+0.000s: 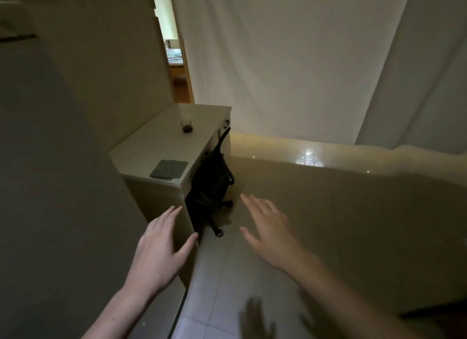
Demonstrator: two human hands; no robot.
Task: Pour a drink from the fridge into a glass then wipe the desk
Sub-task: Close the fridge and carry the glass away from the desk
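Both hands reach forward with bare forearms, palms down and fingers spread, and neither grip has hold of anything. The left hand is fully opened out, its fingertips against or just in front of the near end panel of the white rectangular table; whether they touch the panel cannot be told. The right hand is opened just as wide and hovers over the pale tiled floor, apart from the left hand, with its shadow falling on the tiles below it.

Beyond the left grip, on the near end of the table top, lies a flat, folded dark grey cloth, square with the table's edge. Farther on, well past the cloth and near the middle of the top, stands a clear drinking glass, upright, with a shallow layer of dark drink in its bottom. The cloth and the glass are well apart from each other, and both are well away from either grip.

Between the two grips and a little ahead of them, a black wheeled chair is tucked in under the table, one castor showing on the floor. To the left of the left grip rises a large, plain grey surface. Ahead of the right grip a white curtain hangs behind a low, glossy cream ledge, and a narrow lit doorway opens beyond the table's far end.
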